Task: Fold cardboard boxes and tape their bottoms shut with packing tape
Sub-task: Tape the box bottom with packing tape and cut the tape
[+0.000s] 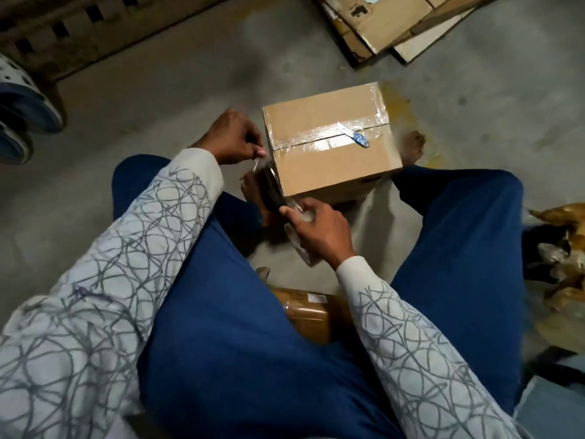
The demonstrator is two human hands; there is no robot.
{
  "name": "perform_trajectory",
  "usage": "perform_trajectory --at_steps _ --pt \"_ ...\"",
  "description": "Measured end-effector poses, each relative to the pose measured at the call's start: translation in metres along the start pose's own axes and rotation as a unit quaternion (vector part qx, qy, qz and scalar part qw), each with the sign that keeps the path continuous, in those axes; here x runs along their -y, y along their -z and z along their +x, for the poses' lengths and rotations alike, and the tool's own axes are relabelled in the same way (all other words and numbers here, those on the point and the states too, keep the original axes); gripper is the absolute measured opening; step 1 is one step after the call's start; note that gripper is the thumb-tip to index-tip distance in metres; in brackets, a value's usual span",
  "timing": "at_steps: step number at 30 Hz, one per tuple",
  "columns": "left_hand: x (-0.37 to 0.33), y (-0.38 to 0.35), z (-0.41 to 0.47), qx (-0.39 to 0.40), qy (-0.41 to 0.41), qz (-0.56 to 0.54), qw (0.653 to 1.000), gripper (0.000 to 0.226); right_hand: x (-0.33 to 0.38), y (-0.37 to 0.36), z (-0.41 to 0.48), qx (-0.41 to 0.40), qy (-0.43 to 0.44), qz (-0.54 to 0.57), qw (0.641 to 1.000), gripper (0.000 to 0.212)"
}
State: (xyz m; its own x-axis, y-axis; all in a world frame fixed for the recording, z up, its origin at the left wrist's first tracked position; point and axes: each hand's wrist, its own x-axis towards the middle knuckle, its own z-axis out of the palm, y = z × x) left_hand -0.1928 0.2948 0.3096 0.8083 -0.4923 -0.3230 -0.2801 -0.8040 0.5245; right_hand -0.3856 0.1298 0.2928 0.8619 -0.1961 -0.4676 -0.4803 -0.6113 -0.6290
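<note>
A concrete floor (190, 90) is seen from above, with legs in blue trousers (228, 327) spread wide across it. Both arms are covered by pale sleeves (104, 264) printed with grey loops. Flattened cardboard (395, 23) is stacked at the far right, well apart from the work, and a wooden pallet (63, 36) is laid along the far left.

The box (332, 166) is stood on the floor between the legs, with a bare foot (413, 147) just beside its right side. Its upper face is closed, and the seam is covered by shiny clear tape (304, 142) run across from edge to edge. A small blue-and-white object (359, 139) is left lying on that taped seam; what it is cannot be told.

A brown wrapped packet (310, 315) is lodged low between the thighs.

The right hand (319, 226) is held at the box's near left corner, its fingers curled around the tape roll (272, 191), which is seen edge-on and dark. The left hand (231, 137) is raised just beside the box's left edge, its fingers clenched in a pinch on the tape end (258, 164) stretched up from the roll.
</note>
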Motion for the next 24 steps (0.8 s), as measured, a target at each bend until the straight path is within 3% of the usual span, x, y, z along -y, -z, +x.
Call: perform_trajectory --at_steps 3,6,9,11,13,16,18,20,22,24 --pt "0.008 0.002 0.042 -0.003 -0.012 0.041 0.999 0.015 0.015 -0.006 0.026 -0.046 -0.043 0.047 0.997 0.033" --pt "0.024 0.008 0.084 0.011 -0.009 0.056 0.998 0.037 0.023 -0.023 0.056 -0.059 -0.079 0.091 0.991 0.030" --pt "0.044 0.020 0.126 -0.013 -0.007 0.081 0.997 0.021 0.034 -0.046 0.079 -0.026 -0.106 0.085 0.990 0.032" --pt "0.062 0.035 0.155 -0.059 0.030 0.028 0.997 0.017 0.035 -0.064 0.086 -0.001 -0.125 0.084 0.989 0.033" --pt "0.078 0.048 0.178 -0.043 0.068 -0.039 0.996 0.020 0.036 -0.077 0.087 -0.008 -0.146 0.101 0.984 0.032" --pt "0.080 0.051 0.193 0.086 0.074 -0.056 0.992 0.031 0.042 -0.084 0.091 -0.057 -0.146 0.113 0.981 0.028" --pt "0.069 0.042 0.188 0.202 0.099 -0.097 0.970 0.041 0.048 -0.079 0.098 -0.077 -0.139 0.127 0.979 0.026" --pt "0.056 0.030 0.178 0.317 0.104 -0.138 0.933 0.041 0.057 -0.069 0.106 -0.080 -0.118 0.159 0.977 0.022" --pt "0.049 0.018 0.168 0.408 0.045 -0.172 0.895 0.037 0.064 -0.055 0.112 -0.064 -0.091 0.170 0.979 0.019" --pt "0.041 0.007 0.154 0.503 -0.025 -0.220 0.835 0.049 0.070 -0.037 0.113 -0.040 -0.062 0.147 0.986 0.021"
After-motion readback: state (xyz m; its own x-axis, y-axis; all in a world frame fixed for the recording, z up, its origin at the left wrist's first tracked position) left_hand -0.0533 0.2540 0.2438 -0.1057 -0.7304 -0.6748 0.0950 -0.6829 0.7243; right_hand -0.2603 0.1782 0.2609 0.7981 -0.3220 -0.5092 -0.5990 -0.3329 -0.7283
